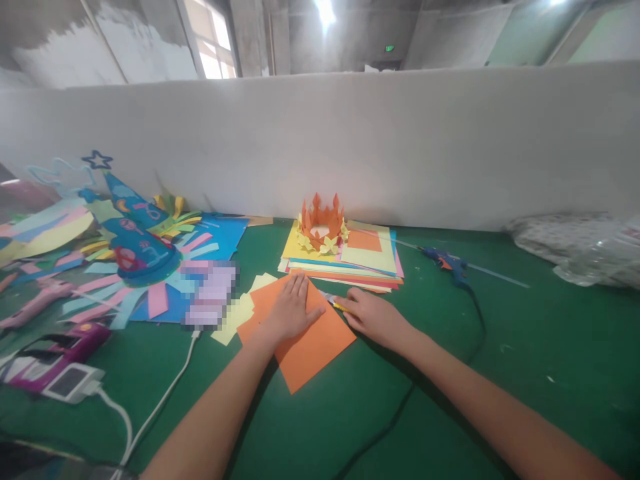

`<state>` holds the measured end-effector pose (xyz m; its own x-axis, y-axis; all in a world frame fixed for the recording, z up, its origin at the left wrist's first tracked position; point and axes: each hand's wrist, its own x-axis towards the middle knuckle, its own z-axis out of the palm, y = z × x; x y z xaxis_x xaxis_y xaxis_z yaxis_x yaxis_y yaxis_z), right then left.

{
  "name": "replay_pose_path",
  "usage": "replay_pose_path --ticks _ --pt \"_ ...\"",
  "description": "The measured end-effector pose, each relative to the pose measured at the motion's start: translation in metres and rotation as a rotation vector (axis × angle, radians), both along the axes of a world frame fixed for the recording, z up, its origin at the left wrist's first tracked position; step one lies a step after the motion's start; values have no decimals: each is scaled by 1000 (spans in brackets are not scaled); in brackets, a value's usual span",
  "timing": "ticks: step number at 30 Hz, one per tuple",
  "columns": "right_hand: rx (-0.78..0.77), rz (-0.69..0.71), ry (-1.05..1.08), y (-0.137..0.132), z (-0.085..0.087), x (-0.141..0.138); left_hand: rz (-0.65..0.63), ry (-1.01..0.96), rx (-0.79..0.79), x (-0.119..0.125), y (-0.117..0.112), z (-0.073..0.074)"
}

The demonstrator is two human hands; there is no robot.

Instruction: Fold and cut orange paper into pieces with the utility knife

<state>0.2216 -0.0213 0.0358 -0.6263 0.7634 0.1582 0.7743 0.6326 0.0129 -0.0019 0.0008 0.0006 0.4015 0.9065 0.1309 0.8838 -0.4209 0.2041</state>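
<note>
My left hand (291, 312) lies flat on a sheet of orange paper (315, 353), thumb and fingers stretched out, pressing it on the green table. At the sheet's upper right edge my right hand (376, 317) is closed round a utility knife (341, 307) with a yellow handle. The knife's blade end points left, close to the paper's edge; whether it touches the paper I cannot tell. Pale yellow paper pieces (233, 320) stick out from under the orange sheet on the left. Beyond both hands, an orange paper crown (323, 223) with yellow flowers stands on a paper stack (370, 263).
To the right lies a blue glue gun (445, 261), its dark cable running toward me. Blue cone hats (143, 247) stand among paper strips at left, near a pink glue gun (43, 300) and a white device (73, 383) with cables. Clear plastic (595, 257) sits far right.
</note>
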Motion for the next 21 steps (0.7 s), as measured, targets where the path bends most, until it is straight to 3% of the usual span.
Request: replay_pose_path --ticks 11,16,21 --pt "-32 34 63 23 0 -10 -13 -35 51 -1 -1 3" --pt "-109 84 84 10 8 8 -58 -116 74 -5 -3 12" --pt "-80 58 61 -6 9 15 -69 -75 102 -3 -2 6"
